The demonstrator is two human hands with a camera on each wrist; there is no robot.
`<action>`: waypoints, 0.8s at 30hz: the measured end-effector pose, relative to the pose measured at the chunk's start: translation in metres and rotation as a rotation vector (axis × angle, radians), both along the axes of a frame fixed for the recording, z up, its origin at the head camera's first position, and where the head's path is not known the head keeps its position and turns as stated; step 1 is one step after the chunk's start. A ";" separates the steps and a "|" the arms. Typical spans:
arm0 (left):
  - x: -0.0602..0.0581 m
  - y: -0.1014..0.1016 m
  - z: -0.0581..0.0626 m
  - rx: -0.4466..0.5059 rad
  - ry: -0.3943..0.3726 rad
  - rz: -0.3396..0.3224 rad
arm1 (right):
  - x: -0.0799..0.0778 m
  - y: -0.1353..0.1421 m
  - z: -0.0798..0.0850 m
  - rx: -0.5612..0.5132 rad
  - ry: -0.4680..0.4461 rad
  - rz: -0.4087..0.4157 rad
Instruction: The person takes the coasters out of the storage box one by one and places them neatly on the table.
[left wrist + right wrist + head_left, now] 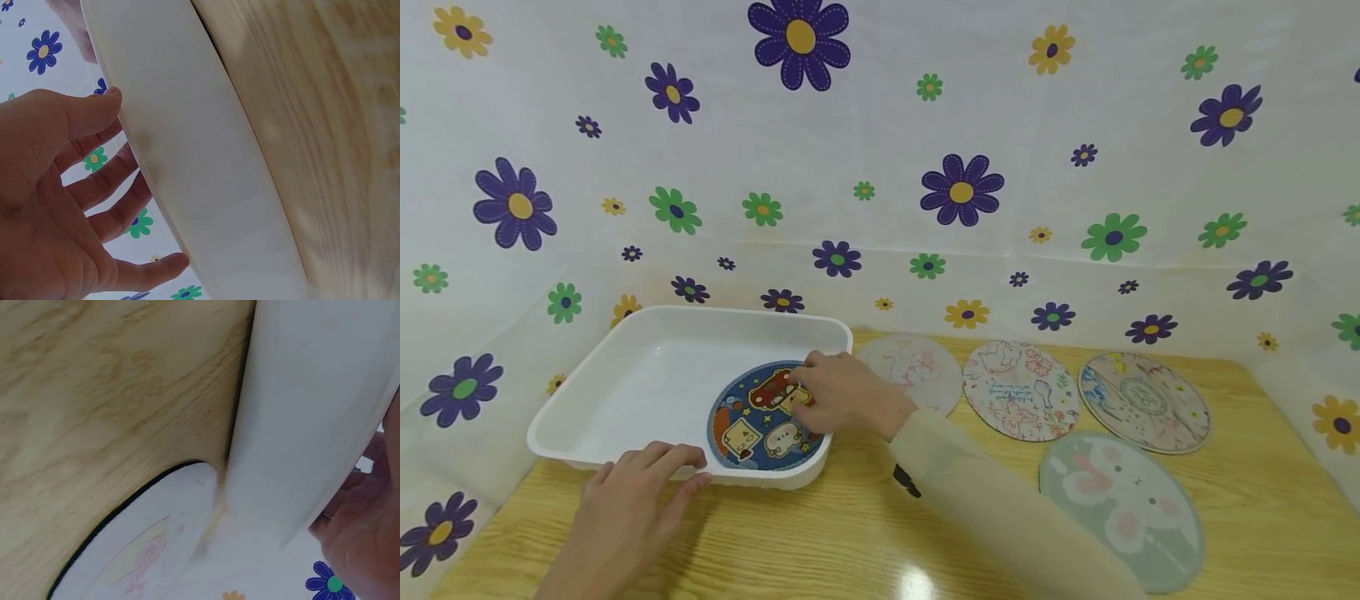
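Note:
A white plastic tray (647, 392) stands on the wood-patterned table. Inside its right end is a round dark blue mat (752, 417) printed with cartoon figures. My right hand (842, 392) reaches over the tray's right wall and grips the mat by its right edge; the fingertips are partly hidden. At the tray's near rim, my left hand (640, 496) rests with loosely bent fingers. In the left wrist view, the thumb (94, 112) of that hand touches the rim, and its spread fingers (112, 175) reach over it.
Right of the tray, a pale round mat (910, 367), a floral one (1022, 392) and a multicoloured one (1142, 400) lie in a row. A green rabbit-print mat (1120, 508) lies nearer, beside my right sleeve (992, 500). Flower-printed cloth (880, 142) hangs behind.

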State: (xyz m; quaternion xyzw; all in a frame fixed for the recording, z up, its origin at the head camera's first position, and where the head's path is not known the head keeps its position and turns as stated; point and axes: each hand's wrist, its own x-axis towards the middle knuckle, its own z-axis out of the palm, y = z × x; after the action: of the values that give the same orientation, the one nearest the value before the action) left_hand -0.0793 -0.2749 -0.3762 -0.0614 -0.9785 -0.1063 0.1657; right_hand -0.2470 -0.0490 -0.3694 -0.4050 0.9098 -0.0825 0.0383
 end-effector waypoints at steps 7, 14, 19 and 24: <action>-0.001 0.000 0.002 0.003 -0.058 0.011 | -0.001 -0.020 -0.003 0.221 0.031 -0.102; 0.000 0.001 0.001 -0.004 -0.037 0.012 | 0.000 -0.031 -0.006 0.327 0.058 -0.153; 0.000 0.000 0.001 -0.008 -0.013 0.015 | -0.002 -0.034 -0.010 0.277 0.086 -0.166; 0.001 0.000 0.001 0.003 -0.052 0.024 | -0.003 -0.034 -0.013 0.233 0.123 -0.193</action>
State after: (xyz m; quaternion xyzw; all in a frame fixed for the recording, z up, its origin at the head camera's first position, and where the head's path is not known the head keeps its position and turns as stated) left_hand -0.0786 -0.2745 -0.3747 -0.0468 -0.9830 -0.1074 0.1415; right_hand -0.2497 -0.0832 -0.3825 -0.3128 0.9485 0.0455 0.0210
